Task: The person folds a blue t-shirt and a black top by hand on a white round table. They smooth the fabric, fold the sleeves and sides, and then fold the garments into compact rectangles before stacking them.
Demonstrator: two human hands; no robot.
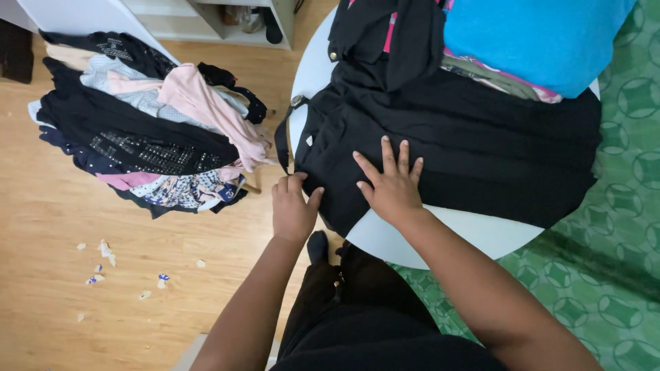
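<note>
Black garment: a dark garment (pixel 454 137) lies spread flat across the round white bench (pixel 481 237) in the centre and right of the frame, its lower left corner hanging just over the bench's edge.
Left hand: the left hand (pixel 292 209) sits at centre frame, at the garment's lower left corner; its grip is closed, fingers curled together on the fabric edge.
Right hand: the right hand (pixel 392 185) lies palm down on the garment just right of the left hand; its grip is apart, 5 fingers spread flat, clamped on nothing.
Stacked clothes: a blue folded cloth (pixel 536 38) rests on pink and patterned pieces at the upper right of the bench, touching the garment's top edge.
Clothes pile: a heap of mixed clothes (pixel 144 124), black, pink and floral, sits at the upper left, well apart from the hands.
Floor: wooden floor (pixel 55 227) at left with small paper scraps (pixel 103 251); green patterned mat (pixel 612 261) at right.
</note>
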